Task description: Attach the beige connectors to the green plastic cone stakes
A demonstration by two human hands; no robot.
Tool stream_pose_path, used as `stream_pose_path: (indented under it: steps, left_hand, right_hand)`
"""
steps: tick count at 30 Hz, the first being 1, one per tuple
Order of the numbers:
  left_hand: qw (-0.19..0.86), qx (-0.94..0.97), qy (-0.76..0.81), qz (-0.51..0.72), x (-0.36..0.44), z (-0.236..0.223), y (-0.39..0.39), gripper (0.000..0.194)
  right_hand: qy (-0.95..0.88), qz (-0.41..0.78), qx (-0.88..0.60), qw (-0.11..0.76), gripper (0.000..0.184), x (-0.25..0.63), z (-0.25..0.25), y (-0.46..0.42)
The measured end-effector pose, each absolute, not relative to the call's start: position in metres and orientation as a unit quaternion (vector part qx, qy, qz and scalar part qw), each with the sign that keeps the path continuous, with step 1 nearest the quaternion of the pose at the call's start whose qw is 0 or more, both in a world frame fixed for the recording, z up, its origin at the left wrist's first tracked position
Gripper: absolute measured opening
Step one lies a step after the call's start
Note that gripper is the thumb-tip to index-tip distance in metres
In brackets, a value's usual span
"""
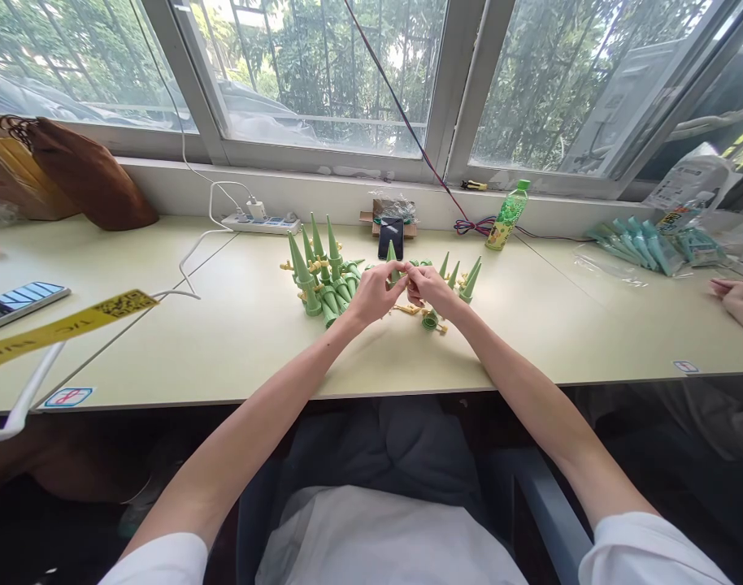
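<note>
My left hand (376, 294) is closed around a green cone-shaped spike (392, 253), whose tip points up above my fingers. Against it, my right hand (432, 289) pinches at the spike's upper side; whatever sits between those fingertips is hidden. To the left stands a cluster of green spikes with yellow valve pieces (314, 280), some upright and others lying down. More green spikes (467, 281) are just beyond my right hand. Below my hands lie a green ring-shaped cap (430, 322) and small yellow parts (409, 309).
A black phone (391, 238) lies behind my hands by a small cardboard box. Further back are a power strip (267, 223) and a green drink bottle (508, 215). Teal packets (645, 244) and another person's hand (740, 302) are at right. A yellow tag (72, 329) hangs at left.
</note>
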State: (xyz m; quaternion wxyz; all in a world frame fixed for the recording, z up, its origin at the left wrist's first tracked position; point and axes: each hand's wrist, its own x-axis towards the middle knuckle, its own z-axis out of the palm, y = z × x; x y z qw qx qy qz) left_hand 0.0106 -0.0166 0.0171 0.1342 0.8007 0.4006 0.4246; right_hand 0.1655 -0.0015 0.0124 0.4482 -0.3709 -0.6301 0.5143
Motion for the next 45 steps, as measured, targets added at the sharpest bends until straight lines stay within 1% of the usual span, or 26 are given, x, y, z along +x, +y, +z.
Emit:
stream_pose_path:
  steps: [10, 16, 30, 40, 45]
  left_hand:
    - [0.144, 0.8, 0.399, 0.424, 0.0095, 0.0168, -0.0167, 0.026]
    - [0.158, 0.805, 0.391, 0.418, 0.0089, 0.0158, -0.0157, 0.027]
    - [0.12, 0.813, 0.395, 0.411, 0.0107, 0.0126, -0.0149, 0.022]
    - [0.126, 0.812, 0.393, 0.413, 0.0103, 0.0119, -0.0144, 0.023]
    - [0.133, 0.814, 0.398, 0.403, 0.0102, 0.013, -0.016, 0.021]
  right_hand:
    - [-0.615, 0.537, -0.363, 0.448, 0.051, 0.1656, 0.0119, -0.0021]
    - [-0.625, 0.522, -0.37, 0.447, 0.05, 0.1657, 0.0131, -0.0043]
    - [-0.637, 0.499, -0.384, 0.444, 0.051, 0.1648, 0.0116, -0.0033]
    - [-0.646, 0.491, -0.385, 0.44, 0.05, 0.1653, 0.0114, -0.0032]
    - [-0.66, 0.468, -0.394, 0.435, 0.053, 0.1657, 0.0104, -0.0029]
